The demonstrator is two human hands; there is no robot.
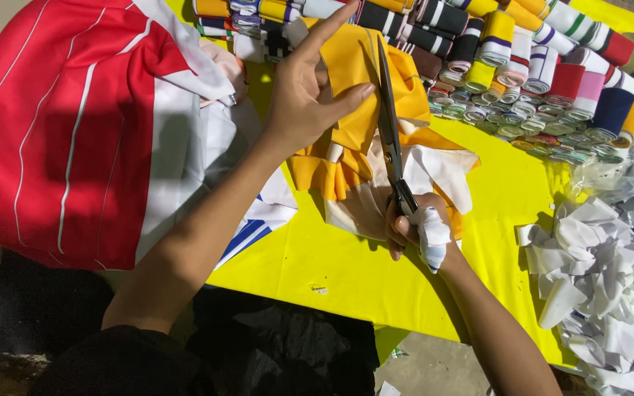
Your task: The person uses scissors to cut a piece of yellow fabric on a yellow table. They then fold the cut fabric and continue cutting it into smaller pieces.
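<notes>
My left hand holds up a piece of orange-yellow fabric, thumb pressed on its front and index finger stretched upward. My right hand, with white cloth wrapped around the thumb, grips the handles of long dark scissors. The blades point up and lie against the right side of the orange piece. Below the hands, more orange and white fabric pieces lie crumpled on the yellow cloth that covers the work surface.
A large red fabric with thin white stripes fills the left. Rolled striped collar bands in several colours are stacked along the top. A heap of white fabric scraps lies at the right. Dark cloth lies at the near edge.
</notes>
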